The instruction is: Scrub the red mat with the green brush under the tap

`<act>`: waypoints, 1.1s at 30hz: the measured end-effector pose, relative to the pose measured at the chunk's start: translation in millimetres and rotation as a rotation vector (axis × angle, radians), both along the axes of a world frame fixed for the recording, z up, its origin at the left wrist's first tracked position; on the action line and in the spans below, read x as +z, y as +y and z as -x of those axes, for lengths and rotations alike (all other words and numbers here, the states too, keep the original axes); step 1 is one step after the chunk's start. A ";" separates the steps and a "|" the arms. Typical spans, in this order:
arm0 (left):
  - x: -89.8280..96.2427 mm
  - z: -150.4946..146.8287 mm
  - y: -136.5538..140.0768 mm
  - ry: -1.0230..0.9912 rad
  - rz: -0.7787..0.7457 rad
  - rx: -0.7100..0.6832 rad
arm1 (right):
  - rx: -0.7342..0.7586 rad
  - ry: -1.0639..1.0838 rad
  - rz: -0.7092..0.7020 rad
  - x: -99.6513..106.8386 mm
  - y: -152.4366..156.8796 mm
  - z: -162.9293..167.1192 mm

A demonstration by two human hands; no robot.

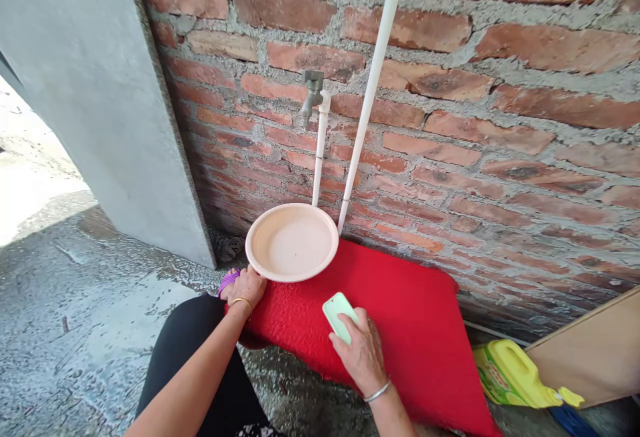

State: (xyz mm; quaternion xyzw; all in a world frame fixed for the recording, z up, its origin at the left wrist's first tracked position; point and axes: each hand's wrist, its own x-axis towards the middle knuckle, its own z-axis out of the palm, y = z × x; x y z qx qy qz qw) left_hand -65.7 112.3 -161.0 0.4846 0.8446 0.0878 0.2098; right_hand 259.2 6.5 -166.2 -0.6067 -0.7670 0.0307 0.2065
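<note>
The right hand is clamped on a mint-green scrubbing block, thumb along the near edge and fingers bent over its right side. The block sits on the red cloth, in front of a peach plastic basin and well apart from it; its underside is hidden. A silver bangle circles the right wrist.

The left hand rests at the left end of the cloth, just beside the basin's near-left rim. Its fingers lie close together, but their tips are tucked out of sight, so I cannot tell whether they grip anything. A gold bangle is on that wrist. Next to this hand shows a purple sandal, and the knee in black trousers is bent beside the cloth.

The cloth looks pebbly toward the left and smoother toward the right. The basin stands upright on its far-left corner, below a grey tap joined to a short white pipe. A taller white pipe runs up the brick wall to the right of it. A grey slab leans at the left above the wet floor. At the lower right, a yellow jug lies tipped between the cloth and a tan board
</note>
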 end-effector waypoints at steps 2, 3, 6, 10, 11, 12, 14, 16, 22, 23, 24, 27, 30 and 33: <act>-1.7 0.6 0.2 0.003 -0.002 -0.001 | -0.093 0.006 -0.005 0.3 9.5 -35.4; -2.8 1.0 0.2 0.004 -0.006 0.001 | -0.154 0.018 -0.002 -0.3 12.4 -58.6; -5.7 1.9 0.5 0.013 -0.021 0.002 | -0.398 0.054 0.036 -2.1 10.8 -135.3; -6.0 1.8 0.8 0.010 -0.020 0.005 | -0.761 0.038 0.084 2.1 -2.9 -205.9; -5.4 1.5 0.8 0.002 -0.018 0.010 | -0.804 0.037 0.077 4.4 -4.6 -210.7; -4.5 1.1 0.8 -0.006 -0.017 0.014 | -0.811 0.041 0.059 6.6 -4.9 -209.1; -2.7 0.1 0.7 -0.017 -0.017 0.021 | -0.721 0.072 0.003 10.2 -1.6 -186.8; -1.5 -0.7 0.7 -0.017 -0.011 0.029 | -0.530 0.123 -0.046 11.2 4.3 -142.8; -1.9 -0.8 1.6 -0.004 0.005 0.015 | -0.015 0.092 -0.023 4.4 12.9 11.9; -2.4 -0.6 1.7 -0.004 0.008 0.016 | 0.021 0.069 0.000 3.6 14.2 25.3; -2.9 -0.4 1.8 -0.005 0.008 0.018 | 0.043 0.053 0.018 3.1 16.4 32.6; -5.0 0.2 2.1 -0.002 -0.003 0.022 | 0.016 0.059 0.026 2.5 28.4 17.1; -7.7 0.6 2.2 -0.006 -0.011 0.017 | -0.151 0.130 0.047 2.6 40.0 -42.5; -9.2 1.1 1.9 -0.013 -0.019 0.023 | -0.421 0.194 0.105 4.1 37.0 -120.9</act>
